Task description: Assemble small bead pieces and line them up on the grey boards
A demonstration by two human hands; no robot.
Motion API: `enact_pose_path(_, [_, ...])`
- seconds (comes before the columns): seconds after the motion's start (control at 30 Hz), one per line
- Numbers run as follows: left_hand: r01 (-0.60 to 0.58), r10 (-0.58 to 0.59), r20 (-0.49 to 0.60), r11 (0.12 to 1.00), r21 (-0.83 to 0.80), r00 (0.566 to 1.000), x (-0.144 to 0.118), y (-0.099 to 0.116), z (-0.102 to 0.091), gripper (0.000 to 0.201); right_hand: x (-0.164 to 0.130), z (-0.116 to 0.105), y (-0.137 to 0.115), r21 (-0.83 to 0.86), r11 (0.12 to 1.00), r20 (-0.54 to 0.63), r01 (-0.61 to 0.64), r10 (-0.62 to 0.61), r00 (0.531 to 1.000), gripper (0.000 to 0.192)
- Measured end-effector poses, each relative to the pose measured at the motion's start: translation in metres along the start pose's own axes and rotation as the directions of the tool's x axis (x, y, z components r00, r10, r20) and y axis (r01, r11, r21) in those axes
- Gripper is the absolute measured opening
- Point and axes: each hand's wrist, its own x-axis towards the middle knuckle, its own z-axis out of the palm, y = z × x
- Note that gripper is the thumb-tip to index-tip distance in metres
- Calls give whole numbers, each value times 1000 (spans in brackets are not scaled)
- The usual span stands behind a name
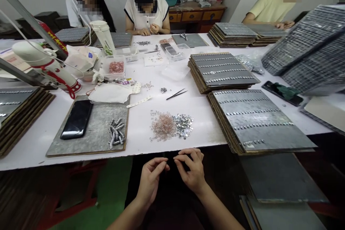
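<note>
My left hand (152, 175) is just off the table's front edge, thumb and index finger pinched together. Anything between those fingertips is too small to make out. Facing it, a small gap away, my right hand (192, 168) is curled with thumb and index tips close together; what they hold, if anything, cannot be seen. On the table beyond my hands lies a heap of small pinkish clear rings (163, 126). A pile of small silver discs (184, 125) touches its right side. Farther back rest black tweezers (176, 94) beside a small metal cluster (163, 90).
To the left, a grey board (94, 145) carries a phone (77, 119) and stacked metal pieces (116, 133). Board stacks with rows of discs (258, 111) stand right. A white bottle (104, 37) and red-and-white flask (48, 66) stand back left. Several people sit around the table.
</note>
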Motion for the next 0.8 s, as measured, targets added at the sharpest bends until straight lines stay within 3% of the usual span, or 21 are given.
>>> enact_pose_path(0.67, [-10,10,-5,1000,-15,1000,1,0,1,18,-8,-3,0,43,998,74,42,-45,996,7])
enact_pose_path(0.8, [-30,31,-16,999,31,999,-1,-1,0,19,-4,-4,1,15,1000,68,-17,16,998,20])
